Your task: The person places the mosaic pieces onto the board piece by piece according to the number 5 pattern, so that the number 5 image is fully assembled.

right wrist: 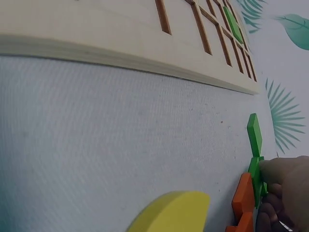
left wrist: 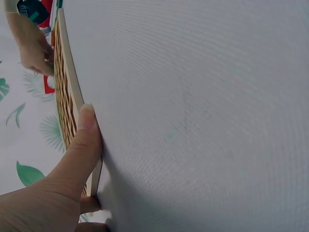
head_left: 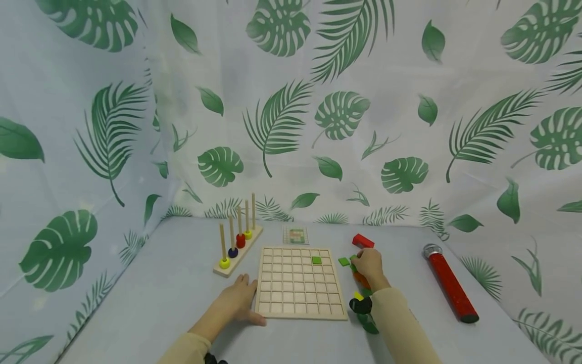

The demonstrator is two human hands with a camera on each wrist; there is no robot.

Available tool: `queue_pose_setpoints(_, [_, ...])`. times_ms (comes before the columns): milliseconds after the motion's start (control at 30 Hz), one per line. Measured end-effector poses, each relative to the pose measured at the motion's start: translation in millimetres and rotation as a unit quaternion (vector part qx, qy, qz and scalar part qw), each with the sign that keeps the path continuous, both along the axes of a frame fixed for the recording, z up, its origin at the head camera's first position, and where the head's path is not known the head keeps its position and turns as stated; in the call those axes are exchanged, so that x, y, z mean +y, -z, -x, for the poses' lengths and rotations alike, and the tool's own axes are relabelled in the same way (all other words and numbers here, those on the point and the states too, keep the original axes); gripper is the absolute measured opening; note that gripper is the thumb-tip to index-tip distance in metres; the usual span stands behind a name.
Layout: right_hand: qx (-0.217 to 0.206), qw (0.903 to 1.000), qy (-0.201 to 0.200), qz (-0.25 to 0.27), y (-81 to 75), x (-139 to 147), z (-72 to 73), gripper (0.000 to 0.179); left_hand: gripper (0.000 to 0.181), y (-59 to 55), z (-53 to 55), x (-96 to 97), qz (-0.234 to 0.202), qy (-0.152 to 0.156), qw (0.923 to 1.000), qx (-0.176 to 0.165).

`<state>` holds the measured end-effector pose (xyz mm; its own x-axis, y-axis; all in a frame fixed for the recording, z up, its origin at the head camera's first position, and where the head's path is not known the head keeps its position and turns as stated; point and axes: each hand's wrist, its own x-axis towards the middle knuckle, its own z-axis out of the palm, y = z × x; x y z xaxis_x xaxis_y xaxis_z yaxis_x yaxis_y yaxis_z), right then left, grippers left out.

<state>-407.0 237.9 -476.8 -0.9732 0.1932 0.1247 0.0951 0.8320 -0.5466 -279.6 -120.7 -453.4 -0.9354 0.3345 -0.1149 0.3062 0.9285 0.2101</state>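
A pale wooden grid board (head_left: 295, 284) lies in the middle, one green square tile (head_left: 316, 260) set in its upper right part. My left hand (head_left: 236, 299) rests at its near left corner, thumb along the front edge and straight fingers beside the left edge. To the right of the board, my right hand (head_left: 369, 264) pinches a green tile (right wrist: 255, 171) among a small group of pieces. Close by are another green tile (head_left: 343, 261), orange pieces (right wrist: 243, 195) and a yellow curved piece (right wrist: 176, 210). The right fingers partly hide the pinched tile.
A peg stand (head_left: 232, 265) with coloured beads stands left of the board. A small patterned card (head_left: 295, 235) lies behind it. A red block (head_left: 363, 241) is beyond my right hand, and a red tube (head_left: 451, 285) lies far right. Leaf-print cloth hangs behind.
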Motion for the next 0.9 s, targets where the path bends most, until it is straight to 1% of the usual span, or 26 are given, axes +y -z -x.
queue_pose_setpoints(133, [0.011, 0.9999, -0.010, -0.007, 0.3, 3, -4.6, 0.024, 0.108, 1.4, -1.8, 0.7, -0.005, 0.001, 1.0000, -0.002])
queue_pose_setpoints(233, [0.020, 0.9997, -0.016, 0.006, 0.5, 8, -6.2, 0.025, 0.108, 1.5, -2.6, 0.6, -0.005, 0.004, 1.0000, 0.001])
queue_pose_setpoints(400, [0.044, 0.9984, -0.034, 0.009, -3.3, 11, -6.9, 0.024, 0.107, 1.0, -0.6, 1.1, 0.001, 0.006, 0.9999, 0.010])
queue_pose_setpoints(533, [0.064, 0.9964, -0.055, 0.010, -6.1, 9, -8.5, 0.024, 0.107, 1.6, 0.0, 1.9, 0.008, 0.005, 0.9999, 0.010])
queue_pose_setpoints(633, [0.086, 0.9929, -0.081, 0.011, -7.3, 6, -9.0, 0.023, 0.107, 1.7, -0.3, 2.5, 0.012, 0.007, 0.9999, 0.009])
queue_pose_setpoints(800, [0.123, 0.9827, -0.138, 0.007, -6.5, -7, -3.9, 0.017, 0.107, -0.4, -0.9, 2.4, 0.017, 0.002, 0.9998, 0.012])
queue_pose_setpoints(900, [0.131, 0.9787, -0.157, 0.012, -6.5, -19, -0.9, 0.015, 0.107, -2.1, -1.3, 2.1, 0.014, 0.000, 0.9999, 0.008])
